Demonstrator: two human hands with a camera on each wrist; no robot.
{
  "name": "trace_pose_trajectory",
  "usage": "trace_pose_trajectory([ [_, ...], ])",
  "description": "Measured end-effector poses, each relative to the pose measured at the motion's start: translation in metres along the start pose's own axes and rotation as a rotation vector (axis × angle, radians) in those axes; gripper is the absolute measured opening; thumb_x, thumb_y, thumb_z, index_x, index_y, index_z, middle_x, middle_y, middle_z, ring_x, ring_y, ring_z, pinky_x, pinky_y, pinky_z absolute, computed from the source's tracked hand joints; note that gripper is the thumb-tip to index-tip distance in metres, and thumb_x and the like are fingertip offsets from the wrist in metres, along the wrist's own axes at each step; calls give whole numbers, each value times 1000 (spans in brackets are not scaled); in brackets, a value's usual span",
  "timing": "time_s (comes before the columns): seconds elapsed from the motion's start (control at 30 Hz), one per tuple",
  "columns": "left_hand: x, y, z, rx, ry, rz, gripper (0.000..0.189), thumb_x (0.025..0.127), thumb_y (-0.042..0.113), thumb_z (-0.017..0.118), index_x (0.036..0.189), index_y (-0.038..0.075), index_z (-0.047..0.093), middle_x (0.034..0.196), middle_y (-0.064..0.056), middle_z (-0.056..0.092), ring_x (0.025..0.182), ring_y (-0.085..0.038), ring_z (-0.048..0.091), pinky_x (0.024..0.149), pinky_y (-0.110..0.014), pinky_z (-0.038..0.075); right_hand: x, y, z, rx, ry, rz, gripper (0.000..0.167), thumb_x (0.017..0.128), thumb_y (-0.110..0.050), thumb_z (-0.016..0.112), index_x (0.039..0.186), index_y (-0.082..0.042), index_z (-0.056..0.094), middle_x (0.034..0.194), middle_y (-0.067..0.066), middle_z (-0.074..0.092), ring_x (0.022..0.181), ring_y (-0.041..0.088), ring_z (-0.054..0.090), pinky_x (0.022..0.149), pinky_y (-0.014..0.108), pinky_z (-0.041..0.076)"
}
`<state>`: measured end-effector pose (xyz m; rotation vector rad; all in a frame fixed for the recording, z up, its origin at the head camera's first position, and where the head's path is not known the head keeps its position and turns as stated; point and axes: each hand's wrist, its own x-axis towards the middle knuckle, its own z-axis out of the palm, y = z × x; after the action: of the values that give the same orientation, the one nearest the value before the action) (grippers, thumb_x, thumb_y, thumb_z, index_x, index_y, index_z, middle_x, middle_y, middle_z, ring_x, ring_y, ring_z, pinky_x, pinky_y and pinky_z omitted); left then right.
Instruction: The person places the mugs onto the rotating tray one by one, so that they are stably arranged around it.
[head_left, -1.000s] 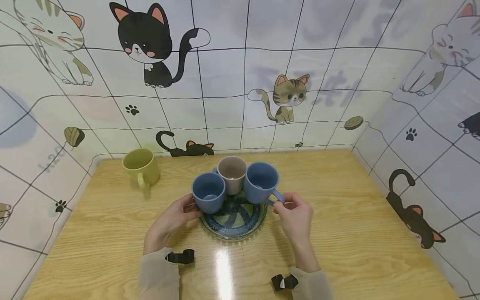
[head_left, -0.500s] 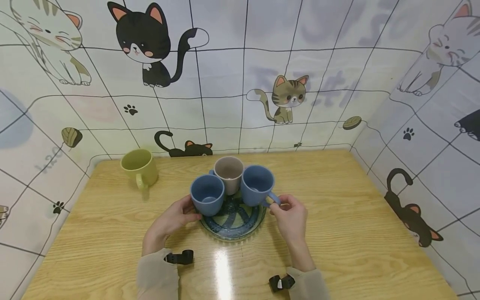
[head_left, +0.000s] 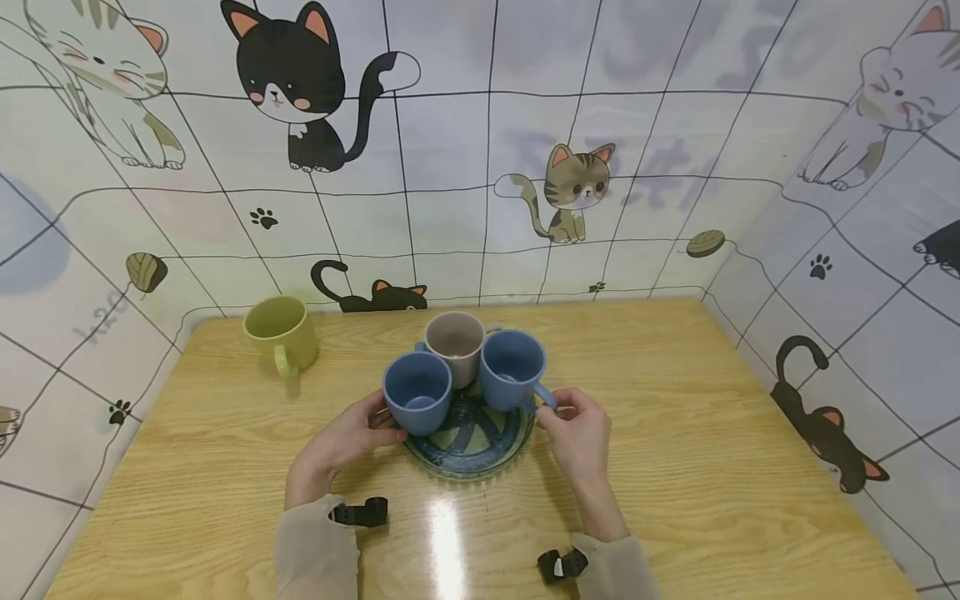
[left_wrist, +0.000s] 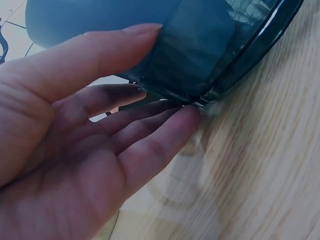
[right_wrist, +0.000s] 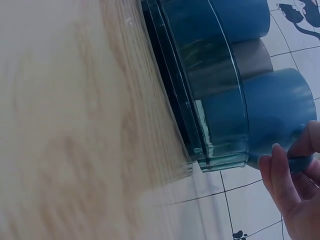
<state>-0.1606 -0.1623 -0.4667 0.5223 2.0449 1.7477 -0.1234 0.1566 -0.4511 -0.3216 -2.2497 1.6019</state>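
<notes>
Three mugs stand together in a round clear-walled glass dish point(head_left: 465, 463) with a blue pattern. At the left is a blue mug point(head_left: 417, 393), at the back a beige mug point(head_left: 455, 340), at the right another blue mug point(head_left: 513, 367). My right hand point(head_left: 579, 433) pinches the handle of the right blue mug between thumb and fingers. At the dish's left side, my left hand point(head_left: 351, 440) lies beside the left mug. In the left wrist view its fairly straight fingers point(left_wrist: 170, 135) touch the dish's outer side, while the thumb point(left_wrist: 110, 55) lies along the wall near the mug.
A yellow-green mug point(head_left: 288, 337) stands at the back left of the wooden table point(head_left: 712, 467), its handle toward me. Walls with a cat print point(head_left: 450, 233) close off the back and both sides of the table.
The right blue mug, held by its handle, has shifted a little left with my right hand. The beige mug has moved slightly left, and its handle now shows at its right. My left hand stays put.
</notes>
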Motion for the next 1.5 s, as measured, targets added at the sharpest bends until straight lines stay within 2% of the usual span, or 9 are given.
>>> trace_pose_trajectory([
  [0.47,-3,-1,-3,-31,-28,-26,83,86,-6,67,155,4,22,154,-20,32,140,-38,31,105,-37,40,2,0,6,-50,-38,14,13,74,1,67,87,-2,69,73,8,67,64,18,64,49,25,49],
  [0.7,-5,2,-4,-38,-40,-37,82,87,-6,66,155,1,19,153,-24,30,139,-40,30,107,-43,37,6,4,5,-37,-88,14,15,80,2,67,95,-1,70,87,11,69,65,16,65,54,23,52],
  [0.9,-7,3,-4,-29,-37,-44,80,89,-6,64,155,1,19,152,-25,32,137,-42,34,105,-42,41,11,7,6,-9,-120,2,17,86,0,69,103,1,70,97,12,69,68,18,66,61,27,57],
  [1.1,-9,5,-4,-10,-22,-63,80,89,-5,64,155,0,18,152,-25,31,137,-42,34,106,-44,39,15,7,6,5,-155,8,17,87,-2,71,103,0,71,93,13,70,71,18,67,64,29,58],
  [1.33,-9,5,-4,5,-13,-87,79,90,-2,65,155,2,19,152,-23,33,137,-40,36,106,-43,39,17,9,6,5,-161,7,16,87,-3,71,103,0,72,90,12,70,70,17,67,67,41,59],
  [1.5,-9,3,-5,0,-13,-84,79,90,-3,64,155,1,19,152,-25,33,137,-41,35,104,-41,41,18,12,7,21,-165,6,15,87,-2,71,102,0,72,89,13,71,70,17,67,67,41,59],
])
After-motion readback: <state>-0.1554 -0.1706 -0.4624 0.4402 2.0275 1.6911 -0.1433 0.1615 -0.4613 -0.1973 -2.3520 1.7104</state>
